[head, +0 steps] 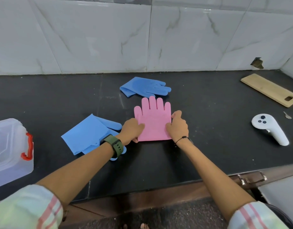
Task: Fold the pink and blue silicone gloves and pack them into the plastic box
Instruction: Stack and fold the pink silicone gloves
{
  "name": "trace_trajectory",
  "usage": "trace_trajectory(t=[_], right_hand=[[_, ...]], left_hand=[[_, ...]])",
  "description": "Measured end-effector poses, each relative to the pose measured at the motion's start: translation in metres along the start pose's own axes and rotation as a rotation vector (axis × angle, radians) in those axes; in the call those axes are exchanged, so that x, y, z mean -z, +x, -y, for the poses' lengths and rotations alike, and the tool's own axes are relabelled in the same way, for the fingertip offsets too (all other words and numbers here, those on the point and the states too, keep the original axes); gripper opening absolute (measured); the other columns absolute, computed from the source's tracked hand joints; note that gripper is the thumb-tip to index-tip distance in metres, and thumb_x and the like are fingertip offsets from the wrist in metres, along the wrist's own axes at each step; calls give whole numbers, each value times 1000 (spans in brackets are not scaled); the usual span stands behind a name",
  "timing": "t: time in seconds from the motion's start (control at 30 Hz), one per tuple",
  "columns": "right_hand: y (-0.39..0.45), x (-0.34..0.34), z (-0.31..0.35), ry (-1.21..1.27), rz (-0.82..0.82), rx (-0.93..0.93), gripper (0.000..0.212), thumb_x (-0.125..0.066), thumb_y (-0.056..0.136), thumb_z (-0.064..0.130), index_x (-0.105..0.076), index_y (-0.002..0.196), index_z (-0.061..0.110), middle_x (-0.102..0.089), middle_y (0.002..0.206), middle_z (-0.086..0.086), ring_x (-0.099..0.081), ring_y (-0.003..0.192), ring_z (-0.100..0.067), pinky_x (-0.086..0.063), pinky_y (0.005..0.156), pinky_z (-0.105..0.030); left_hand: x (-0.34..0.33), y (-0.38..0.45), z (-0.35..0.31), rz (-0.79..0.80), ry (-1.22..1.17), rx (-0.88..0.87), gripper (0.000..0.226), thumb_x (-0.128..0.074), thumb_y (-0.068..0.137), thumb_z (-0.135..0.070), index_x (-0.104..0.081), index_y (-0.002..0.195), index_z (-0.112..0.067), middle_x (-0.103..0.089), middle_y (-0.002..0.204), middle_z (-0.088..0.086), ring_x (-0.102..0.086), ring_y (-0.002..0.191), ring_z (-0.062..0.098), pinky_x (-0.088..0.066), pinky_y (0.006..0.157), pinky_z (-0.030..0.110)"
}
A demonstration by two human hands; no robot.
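From the head view, both hands are down on the pink glove (153, 123), which lies flat on the dark counter (208, 146), fingers pointing away. The left hand (131, 129) pinches its left edge near the cuff; the right hand (177, 125) curls onto its right edge. This looks like the first fold being set up. Next, I'd judge, one side has to be lifted and laid over without the rubbery sheet springing back. One blue glove (91, 136) lies smooth and flat just left of the left hand, another blue glove (145, 86), nubbed on its palm, beyond both hands. The translucent plastic box (11, 151), with its red latch, sits far left.
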State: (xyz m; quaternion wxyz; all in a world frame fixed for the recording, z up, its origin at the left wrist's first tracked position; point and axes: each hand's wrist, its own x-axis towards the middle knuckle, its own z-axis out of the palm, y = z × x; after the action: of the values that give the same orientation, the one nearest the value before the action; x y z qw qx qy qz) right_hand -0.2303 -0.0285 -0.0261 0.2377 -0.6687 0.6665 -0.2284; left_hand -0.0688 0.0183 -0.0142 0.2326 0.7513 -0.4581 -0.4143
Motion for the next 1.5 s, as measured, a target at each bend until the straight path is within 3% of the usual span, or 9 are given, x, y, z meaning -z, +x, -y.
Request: trace_trajectory(t=[0.17, 0.3, 0.4, 0.53, 0.7, 0.8, 1.0, 1.3, 1.5], right_hand=[[4, -4, -3, -79, -27, 27, 25, -41, 82, -2, -30, 98, 14, -45, 63, -1, -43, 51, -16, -35, 44, -25], [5, -7, -5, -185, -6, 53, 27, -37, 84, -2, -35, 109, 9, -47, 65, -3, -44, 51, -18, -39, 51, -31], [5, -6, -5, -227, 6, 99, 34, -40, 86, -3, -35, 117, 9, -52, 98, -13, -47, 59, -25, -40, 55, -35], [10, -2, -4, -326, 56, 263, 49, -42, 85, -5, -33, 128, 17, -37, 110, -13, -37, 52, -17, -37, 51, -33], [16, 8, -18, -620, 40, 609, 21, -49, 90, 10, -54, 111, 8, -41, 137, -12, -45, 112, -30, -50, 78, -37], [22, 19, -28, -678, -9, 964, 24, -72, 75, 7, -70, 99, 8, -63, 125, -11, -57, 117, -33, -49, 94, -42], [43, 36, -55, -781, 393, 945, 70, -41, 86, -2, -16, 149, 14, -13, 159, -6, -7, 148, -19, 11, 113, -24], [45, 32, -57, -576, 378, 963, 62, -46, 89, 28, -28, 146, 12, -25, 155, -6, -14, 147, -18, 2, 119, -29], [45, 30, -61, -448, 388, 901, 68, -47, 83, 34, -33, 145, 12, -29, 154, -5, -15, 145, -13, -2, 119, -27]], left_hand=[[-2, 7, 0, -143, 223, -130, 30, -38, 97, -20, -35, 68, -16, -52, 74, 4, -53, 40, 15, -42, 36, 14], [-6, 11, 2, -197, 285, -185, 11, -45, 94, -18, -41, 91, -8, -59, 91, 13, -57, 53, 21, -46, 48, 27], [-9, 15, 2, -295, 459, -254, 39, -56, 89, -21, -34, 117, -4, -60, 103, 17, -62, 80, 34, -42, 62, 36], [-4, 23, 3, -349, 762, -532, 34, -56, 89, -20, -41, 116, -5, -50, 116, 16, -55, 89, 29, -42, 69, 35], [10, 25, 10, -319, 1191, -948, 9, -60, 82, -9, -64, 90, -7, -65, 96, 9, -59, 85, 24, -51, 70, 33], [20, 24, 12, -286, 1279, -1136, 14, -77, 61, -7, -69, 71, -13, -70, 74, 1, -65, 71, 18, -56, 64, 28], [35, 36, 22, 53, 1187, -971, 42, -45, 87, -3, -48, 128, -4, -50, 133, 12, -49, 120, 26, -38, 107, 33], [38, 43, 17, 114, 1146, -945, 37, -37, 98, -18, -46, 132, -9, -48, 138, 6, -54, 117, 23, -42, 103, 34], [45, 43, 8, 45, 754, -834, 27, -43, 93, -14, -67, 106, -11, -72, 94, 7, -64, 78, 24, -42, 73, 21]])
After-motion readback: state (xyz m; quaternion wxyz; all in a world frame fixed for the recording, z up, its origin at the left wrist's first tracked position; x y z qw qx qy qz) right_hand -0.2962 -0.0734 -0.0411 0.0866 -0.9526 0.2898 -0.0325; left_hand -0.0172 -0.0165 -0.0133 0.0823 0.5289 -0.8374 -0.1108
